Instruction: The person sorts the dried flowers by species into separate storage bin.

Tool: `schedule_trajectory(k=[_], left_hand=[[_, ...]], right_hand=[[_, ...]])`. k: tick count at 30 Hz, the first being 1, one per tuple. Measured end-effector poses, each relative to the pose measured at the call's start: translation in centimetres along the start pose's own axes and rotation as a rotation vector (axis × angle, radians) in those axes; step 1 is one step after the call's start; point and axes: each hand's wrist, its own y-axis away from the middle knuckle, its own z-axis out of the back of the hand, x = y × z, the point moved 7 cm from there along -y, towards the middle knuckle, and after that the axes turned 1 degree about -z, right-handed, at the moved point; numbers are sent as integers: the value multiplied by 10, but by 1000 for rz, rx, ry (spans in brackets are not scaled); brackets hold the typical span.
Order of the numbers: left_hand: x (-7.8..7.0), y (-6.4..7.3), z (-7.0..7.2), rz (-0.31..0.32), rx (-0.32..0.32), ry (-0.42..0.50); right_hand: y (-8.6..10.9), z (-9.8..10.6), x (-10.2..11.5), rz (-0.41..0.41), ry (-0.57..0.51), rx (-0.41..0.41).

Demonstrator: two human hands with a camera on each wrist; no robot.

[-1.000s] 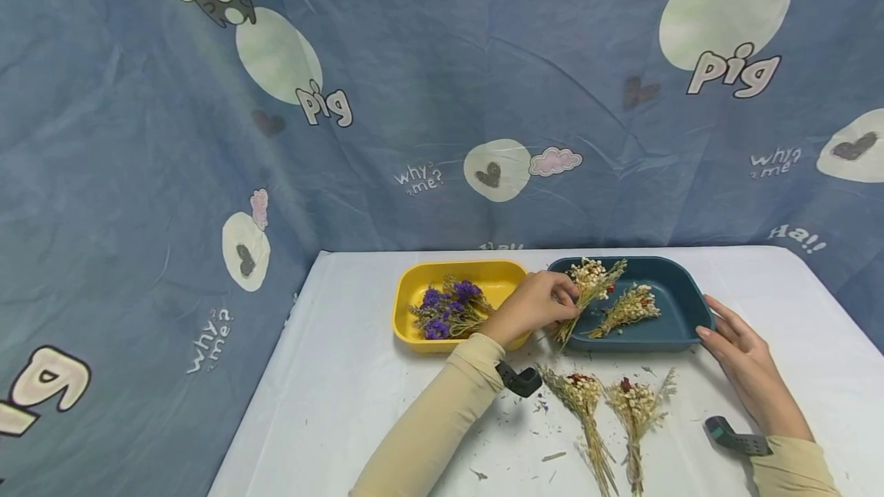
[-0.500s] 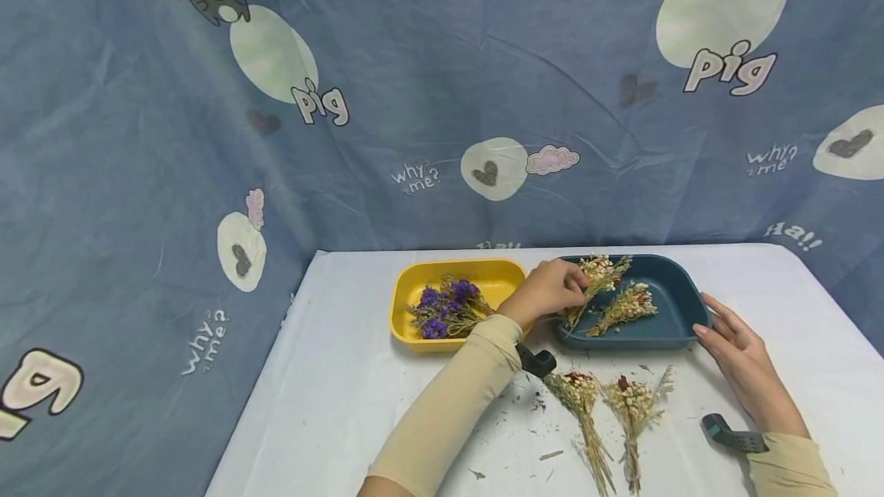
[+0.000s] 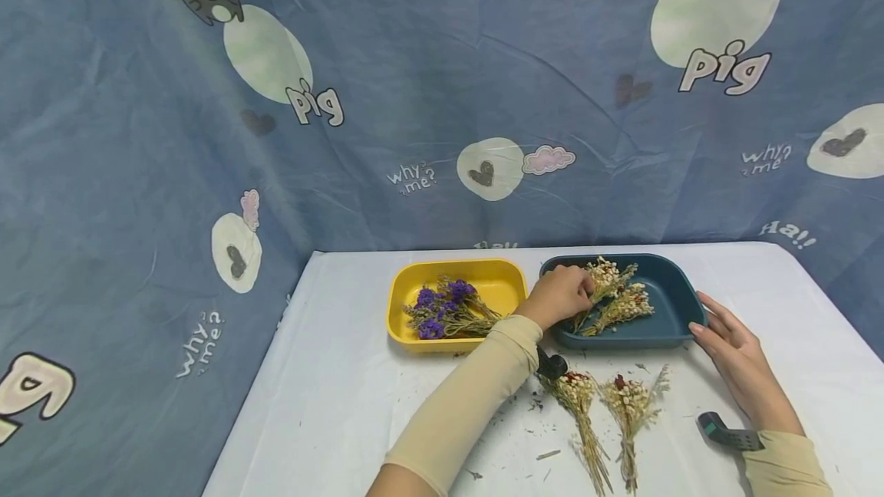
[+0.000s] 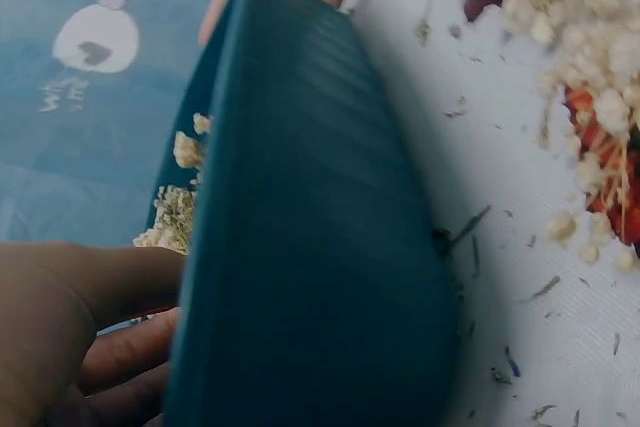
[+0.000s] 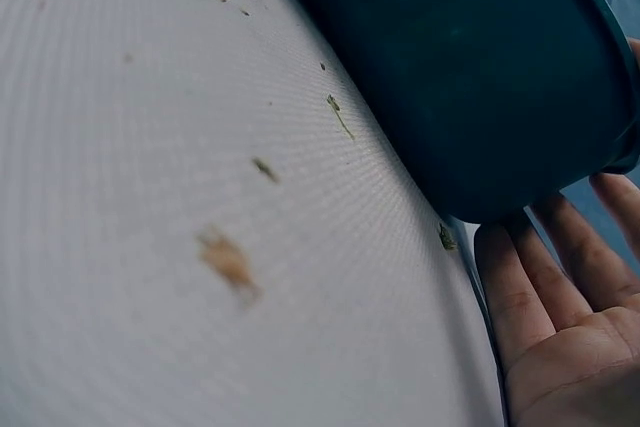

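At the left end of the teal tray (image 3: pixel 649 341), my left hand (image 3: pixel 561 299) grips a bunch of dried flowers (image 3: pixel 604 276) with cream heads, low inside the tray. In the left wrist view, the tray's wall hides my fingertips and the stems. A second dried bunch (image 3: pixel 627 305) lies in the tray beside the first. My right hand (image 3: pixel 739 355) touches the tray's right end. Its fingers (image 5: pixel 575 247) reach nearly straight against the outer wall in the right wrist view.
Left of the teal tray stands a yellow tray (image 3: pixel 395 320) with purple dried flowers (image 3: pixel 445 305). On the white table in front lie two more dried bunches (image 3: pixel 583 424) (image 3: pixel 628 420) with red and cream heads. Bits of stem and leaf are scattered around them.
My left hand has moved right and lowered the held dried bunch into the teal tray, close to the other bunch. My right hand stays at the tray's right end.
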Motion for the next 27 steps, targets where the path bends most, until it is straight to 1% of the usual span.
schedule_trajectory(k=[5, 10, 15, 20, 22, 25, 27], left_hand=[[-4, 0, -4, 3, 6, -112], [-7, 0, -8, 15, -1, -216], [-6, 0, -11, 24, 0, -279], [-6, 0, -12, 28, 2, -286], [-6, 0, -11, 21, 4, -274], [-5, -1, -9, 7, 8, -220], [-5, -1, -8, -7, 15, -151]], right_hand=[[-1, 0, 1, 7, 2, 0], [-1, -1, 2, 22, -2, -3], [0, -2, 2, 25, -7, -2], [0, -2, 3, 26, -11, -2], [0, -2, 3, 27, -11, -2], [0, -2, 3, 31, -15, 0], [1, -2, 3, 34, -18, 0]])
